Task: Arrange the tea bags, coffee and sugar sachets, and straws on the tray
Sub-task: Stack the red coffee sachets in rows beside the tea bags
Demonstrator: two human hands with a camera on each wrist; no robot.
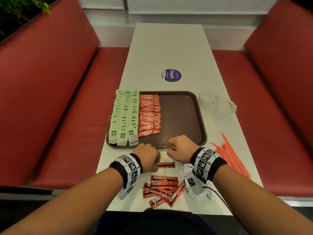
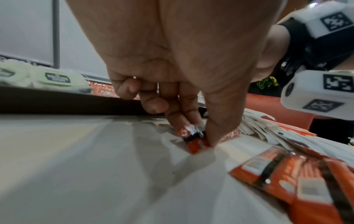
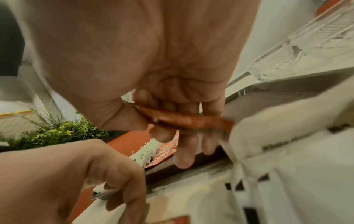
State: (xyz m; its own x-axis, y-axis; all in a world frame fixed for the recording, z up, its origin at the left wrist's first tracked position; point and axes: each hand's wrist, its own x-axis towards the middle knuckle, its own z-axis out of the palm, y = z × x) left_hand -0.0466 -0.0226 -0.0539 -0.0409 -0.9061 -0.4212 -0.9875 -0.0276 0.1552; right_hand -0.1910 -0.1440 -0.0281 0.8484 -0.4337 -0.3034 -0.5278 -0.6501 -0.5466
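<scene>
Coffee sachets are feather-light and floppy: my left hand (image 2: 191, 128) pinches one (image 1: 166, 164) by its end, my right hand (image 3: 172, 118) holds another (image 3: 191, 120), tray (image 1: 202, 133) at 12 o'clock.

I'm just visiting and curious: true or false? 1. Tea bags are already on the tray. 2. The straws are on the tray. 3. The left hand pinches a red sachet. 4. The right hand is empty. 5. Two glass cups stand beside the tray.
1. Tea bags on the tray: true.
2. False; the straws lie on the table.
3. Left hand, red sachet: true.
4. False; the right hand holds a sachet.
5. Glass cups: true.
</scene>
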